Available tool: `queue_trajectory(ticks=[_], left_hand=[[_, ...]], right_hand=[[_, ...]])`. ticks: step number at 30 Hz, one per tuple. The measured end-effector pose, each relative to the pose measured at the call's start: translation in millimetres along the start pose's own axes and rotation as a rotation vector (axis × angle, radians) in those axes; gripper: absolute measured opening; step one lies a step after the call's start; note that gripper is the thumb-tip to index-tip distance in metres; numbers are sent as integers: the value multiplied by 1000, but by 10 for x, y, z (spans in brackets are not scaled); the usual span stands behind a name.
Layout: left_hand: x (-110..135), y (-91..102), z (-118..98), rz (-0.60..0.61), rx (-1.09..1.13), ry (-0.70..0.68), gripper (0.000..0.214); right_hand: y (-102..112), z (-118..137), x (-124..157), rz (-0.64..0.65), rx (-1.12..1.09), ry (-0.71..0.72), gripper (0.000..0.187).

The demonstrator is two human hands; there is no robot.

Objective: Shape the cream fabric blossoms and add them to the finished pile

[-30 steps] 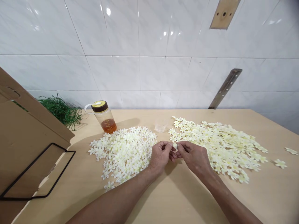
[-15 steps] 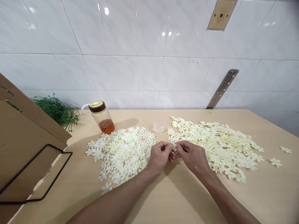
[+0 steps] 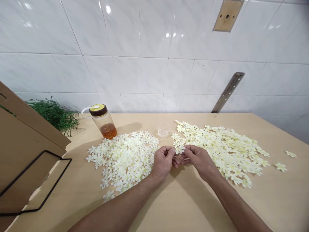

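Note:
My left hand [image 3: 164, 161] and my right hand [image 3: 198, 159] meet at the middle of a light wooden table [image 3: 183, 206]. Both pinch one small cream fabric flower [image 3: 180, 149] between their fingertips. To the left lies a pile of white flower pieces [image 3: 123, 158]. A larger spread of cream flower pieces [image 3: 224, 149] lies to the right, just past my right hand. A small clear cup [image 3: 163, 130] stands behind my hands between the two piles.
A clear bottle with amber liquid and a brown lid [image 3: 103, 121] stands at the back left. Green plastic stems [image 3: 54, 114] lie by the tiled wall. A cardboard box [image 3: 21, 151] with a black wire frame [image 3: 36, 183] fills the left edge. Stray flowers [image 3: 281, 167] lie far right.
My hands have stayed together on the flower, which now shows more plainly above the fingertips. The view has drifted a little to the right.

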State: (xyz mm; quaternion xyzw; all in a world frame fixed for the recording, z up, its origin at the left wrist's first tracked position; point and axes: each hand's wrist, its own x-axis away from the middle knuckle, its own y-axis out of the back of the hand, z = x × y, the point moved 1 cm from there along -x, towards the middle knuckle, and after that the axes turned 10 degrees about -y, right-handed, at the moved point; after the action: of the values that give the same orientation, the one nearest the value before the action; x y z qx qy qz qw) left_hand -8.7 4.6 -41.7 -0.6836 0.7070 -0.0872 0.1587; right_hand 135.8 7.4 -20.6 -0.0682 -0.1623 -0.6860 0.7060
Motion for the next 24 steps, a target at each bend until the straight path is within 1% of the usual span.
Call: queue_trajectory(ticks=[5,7,10,14,16,20,22,24], left_hand=[[-4,5,19,-25,16,-4,28],[-3,7,17,-24,22,1,27],[4,4,-6,-39,53,4,27],[18,-5,-35,-72,89,-10,28],[24,-8,-27,-56,95,-8,29],[33,-6,8,3,89,5,31],[34,-4,13,14,92,3,32],[34,-6,3,17,102,3,33]], right_hand=[[16,-10,-1,-81,128,16,25],[16,-4,4,-94,170,28,25],[20,2,1,-100,184,37,24],[27,-15,-8,-159,187,56,22],[13,-23,3,-194,248,103,20],[-33,-11,48,-243,467,259,20],[-43,-1,59,-220,447,271,19],[-39,5,59,-170,329,221,24]])
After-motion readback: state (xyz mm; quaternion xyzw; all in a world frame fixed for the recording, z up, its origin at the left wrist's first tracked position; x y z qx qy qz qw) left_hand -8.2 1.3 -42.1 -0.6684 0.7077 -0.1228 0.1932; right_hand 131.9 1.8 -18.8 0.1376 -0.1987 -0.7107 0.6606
